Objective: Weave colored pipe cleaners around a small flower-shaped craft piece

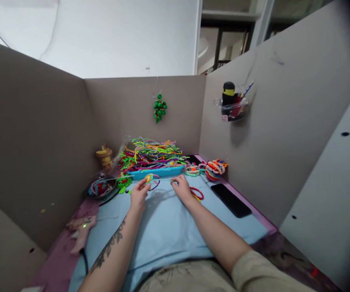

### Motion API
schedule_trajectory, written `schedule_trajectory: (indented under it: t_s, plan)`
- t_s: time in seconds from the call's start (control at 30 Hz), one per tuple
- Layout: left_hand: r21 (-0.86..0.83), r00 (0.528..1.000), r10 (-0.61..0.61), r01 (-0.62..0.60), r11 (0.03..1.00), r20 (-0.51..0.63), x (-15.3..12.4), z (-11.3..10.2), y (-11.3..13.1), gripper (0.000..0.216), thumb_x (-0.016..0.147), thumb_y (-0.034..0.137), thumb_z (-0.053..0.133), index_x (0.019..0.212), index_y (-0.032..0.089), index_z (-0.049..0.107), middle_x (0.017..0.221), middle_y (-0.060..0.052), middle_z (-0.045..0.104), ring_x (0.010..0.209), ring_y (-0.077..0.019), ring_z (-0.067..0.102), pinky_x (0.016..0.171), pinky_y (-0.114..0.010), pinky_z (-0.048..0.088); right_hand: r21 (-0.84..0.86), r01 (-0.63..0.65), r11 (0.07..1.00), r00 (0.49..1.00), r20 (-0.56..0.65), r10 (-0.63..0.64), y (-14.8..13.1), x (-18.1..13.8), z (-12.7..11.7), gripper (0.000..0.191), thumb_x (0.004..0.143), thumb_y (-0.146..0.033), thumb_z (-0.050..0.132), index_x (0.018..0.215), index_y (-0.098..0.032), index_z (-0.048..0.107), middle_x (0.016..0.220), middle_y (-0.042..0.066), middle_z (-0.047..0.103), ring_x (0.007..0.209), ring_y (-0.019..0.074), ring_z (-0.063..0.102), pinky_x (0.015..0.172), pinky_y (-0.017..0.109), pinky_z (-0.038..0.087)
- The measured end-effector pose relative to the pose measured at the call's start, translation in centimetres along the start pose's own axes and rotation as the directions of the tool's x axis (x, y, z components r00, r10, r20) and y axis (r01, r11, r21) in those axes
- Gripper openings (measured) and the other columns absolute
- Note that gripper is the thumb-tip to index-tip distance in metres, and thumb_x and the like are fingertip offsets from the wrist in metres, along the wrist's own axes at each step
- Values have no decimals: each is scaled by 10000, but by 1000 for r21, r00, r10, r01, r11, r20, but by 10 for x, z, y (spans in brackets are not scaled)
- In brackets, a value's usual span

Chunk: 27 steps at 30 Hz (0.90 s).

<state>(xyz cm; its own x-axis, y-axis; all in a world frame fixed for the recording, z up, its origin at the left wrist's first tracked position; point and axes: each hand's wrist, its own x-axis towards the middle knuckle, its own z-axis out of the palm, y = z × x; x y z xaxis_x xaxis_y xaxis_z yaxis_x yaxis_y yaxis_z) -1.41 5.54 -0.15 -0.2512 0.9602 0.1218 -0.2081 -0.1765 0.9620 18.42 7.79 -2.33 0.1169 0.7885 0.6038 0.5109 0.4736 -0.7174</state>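
My left hand is closed in a pinch on a small coiled pipe-cleaner piece, yellow and teal with a purple loop trailing to its right. My right hand rests on the light blue cloth a little to the right, fingers curled downward; what they touch, if anything, is too small to see. Red and yellow pipe-cleaner rings lie just right of that hand. Beyond both hands sits a blue tray, with a heap of bright pipe cleaners behind it.
Grey partition walls enclose the desk. A black phone lies at right. Finished woven bracelets pile near the right wall. A dark bowl with coloured pieces and a small wooden figure stand left. A green ornament hangs at the back; a clear wall cup holds tools.
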Motion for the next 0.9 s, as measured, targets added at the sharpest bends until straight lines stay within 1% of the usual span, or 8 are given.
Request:
schedule_trajectory:
  t_s: [0.1,0.17,0.27,0.37,0.47,0.6,0.77,0.9]
  plan:
    - [33,999,26,-25,999,-27,1,-1,0,604,483,349,778,1010,95,631,648,-12,616,514,-85,512,473,-200,355,111,-8,994,999,-38,12,-5,0,-2,135,719,-210,545,776,-177,662,833,55,570,779,177,547,758,321,447]
    - [44,999,30,-30,999,-10,0,-1,0,568,477,321,781,977,89,644,676,-34,639,563,-109,548,521,-216,396,243,-57,968,998,-6,60,-11,-2,-3,147,742,-265,544,780,-173,652,778,45,592,749,174,556,722,309,454]
    - [63,998,22,-25,998,52,0,-1,-3,526,485,307,782,947,88,655,684,-45,654,576,-123,565,556,-236,423,452,-174,875,985,91,149,-20,-4,-2,192,749,-331,556,804,-161,627,696,24,598,668,157,559,657,290,461]
    - [70,993,8,-17,997,122,-1,-1,-7,514,507,307,778,960,99,653,718,-59,671,596,-138,585,587,-256,447,555,-195,809,981,94,172,-22,-6,0,207,733,-340,578,826,-159,615,705,19,604,651,144,563,656,286,463]
    - [75,984,19,-33,997,175,-3,0,-7,486,526,307,775,956,114,656,763,-67,684,637,-148,604,629,-266,464,584,-201,786,978,74,196,-19,-6,3,200,722,-340,586,816,-165,607,689,10,599,637,139,560,655,287,466]
    - [108,972,27,-53,993,233,-8,3,-2,450,529,302,773,927,121,664,744,-53,680,631,-146,599,632,-267,467,583,-240,776,970,104,221,-15,-6,5,208,698,-333,598,826,-170,610,691,12,605,643,146,565,645,290,470]
    - [127,967,29,-63,990,251,-13,7,2,426,523,294,772,897,123,665,746,-47,669,624,-138,586,601,-251,455,581,-280,764,959,209,192,-22,-8,5,191,672,-298,607,813,-172,635,692,8,615,636,143,554,626,277,455]
    - [111,964,22,-53,992,264,-16,10,2,434,504,301,776,884,124,662,729,-43,660,606,-140,579,589,-257,452,574,-324,752,942,274,196,-30,-13,9,206,641,-285,619,818,-182,601,716,-1,627,676,152,574,638,271,455]
